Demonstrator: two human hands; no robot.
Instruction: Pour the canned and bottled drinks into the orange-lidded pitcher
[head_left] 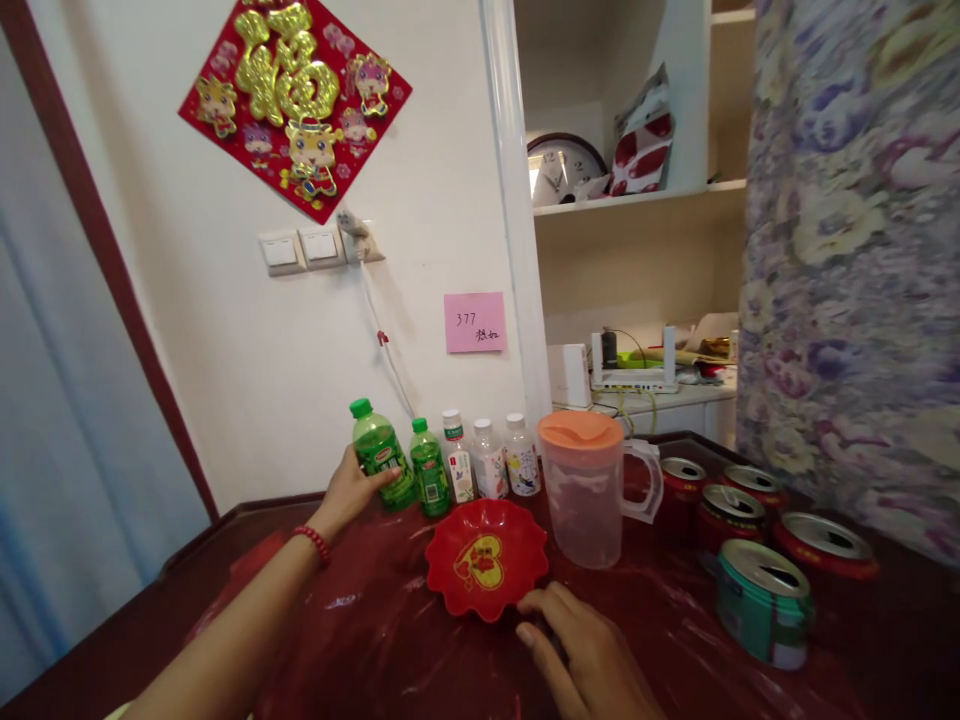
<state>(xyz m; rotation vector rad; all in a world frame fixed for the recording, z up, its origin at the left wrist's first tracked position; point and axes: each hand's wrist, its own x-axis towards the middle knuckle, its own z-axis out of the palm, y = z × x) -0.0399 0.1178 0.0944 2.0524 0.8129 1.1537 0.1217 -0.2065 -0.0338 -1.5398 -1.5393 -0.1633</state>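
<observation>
My left hand (pixel 364 484) is wrapped round the larger green drink bottle (pixel 379 440), which leans a little to the left. I cannot tell whether its base touches the table. A smaller green bottle (pixel 430 475) stands just right of it. Near the middle of the table lies a red scalloped plate (pixel 525 560) with a yellow heart printed in it. My right hand (pixel 577 645) is by the plate's lower right rim, thumb and fingers apart and holding nothing visible. Whether its fingertips touch the rim is unclear.
Three small white-capped bottles (pixel 489 465) stand along the wall. A clear pitcher (pixel 581 500) with an orange lid is right of the plate. Several opened cans, including a green can (pixel 763 605), stand at the right. The dark red table (pixel 375 640) has a shiny covering.
</observation>
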